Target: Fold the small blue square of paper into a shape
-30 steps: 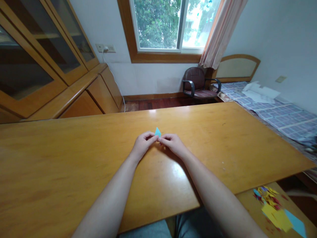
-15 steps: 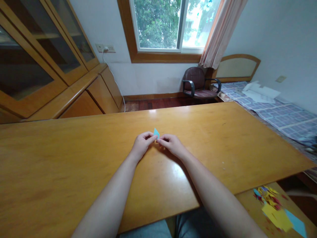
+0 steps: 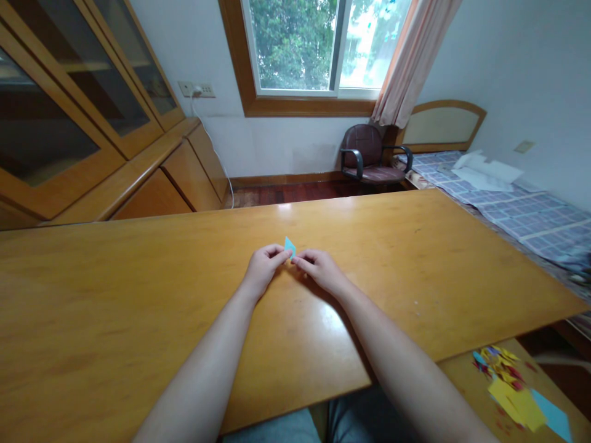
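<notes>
A small piece of folded light-blue paper (image 3: 289, 244) is held up just above the wooden table (image 3: 152, 295), its pointed tip upward. My left hand (image 3: 268, 261) pinches it from the left between thumb and fingers. From the right, my right hand (image 3: 316, 264) has its thumb and fingertips closed at the paper's lower right edge. The fingers hide the lower part of the paper, so its full fold does not show.
On a lower surface at the bottom right lie yellow paper sheets (image 3: 517, 403), a light-blue sheet (image 3: 554, 415) and a pile of colourful folded paper pieces (image 3: 501, 363). Beyond the table stand a brown armchair (image 3: 364, 151), a bed (image 3: 517, 209) and a wooden cabinet (image 3: 152, 197).
The light-blue paper has tilted and shifted slightly left, showing a wider face. Both hands keep nearly the same place and grip.
</notes>
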### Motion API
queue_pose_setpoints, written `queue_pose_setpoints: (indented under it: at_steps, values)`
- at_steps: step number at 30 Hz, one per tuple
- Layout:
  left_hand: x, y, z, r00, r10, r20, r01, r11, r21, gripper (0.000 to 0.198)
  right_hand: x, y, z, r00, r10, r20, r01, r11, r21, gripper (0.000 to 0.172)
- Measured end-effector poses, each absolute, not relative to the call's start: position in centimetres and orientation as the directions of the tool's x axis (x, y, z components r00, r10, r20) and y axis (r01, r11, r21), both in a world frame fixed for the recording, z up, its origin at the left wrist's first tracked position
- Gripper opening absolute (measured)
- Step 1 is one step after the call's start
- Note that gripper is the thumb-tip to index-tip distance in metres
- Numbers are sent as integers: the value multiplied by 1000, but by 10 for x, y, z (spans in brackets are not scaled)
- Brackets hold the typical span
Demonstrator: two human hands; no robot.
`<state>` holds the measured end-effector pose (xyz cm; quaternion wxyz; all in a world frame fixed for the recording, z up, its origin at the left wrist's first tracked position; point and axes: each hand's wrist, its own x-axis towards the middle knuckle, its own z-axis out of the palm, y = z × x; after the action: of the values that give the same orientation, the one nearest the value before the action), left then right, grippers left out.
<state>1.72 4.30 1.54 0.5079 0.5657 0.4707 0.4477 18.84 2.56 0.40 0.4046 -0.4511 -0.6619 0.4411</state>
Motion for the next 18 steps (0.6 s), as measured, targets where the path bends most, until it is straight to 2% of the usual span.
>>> queue_pose_setpoints:
  at_steps: [9,18]
  values:
    - [18,42,17,134,991,-3,64,-5,998,30,189,25,4,-232,965,126,213,177,-961,32]
    - [19,42,17,139,990,-11,109,-4,994,33,188,28,1,-256,960,111,192,162,-968,28]
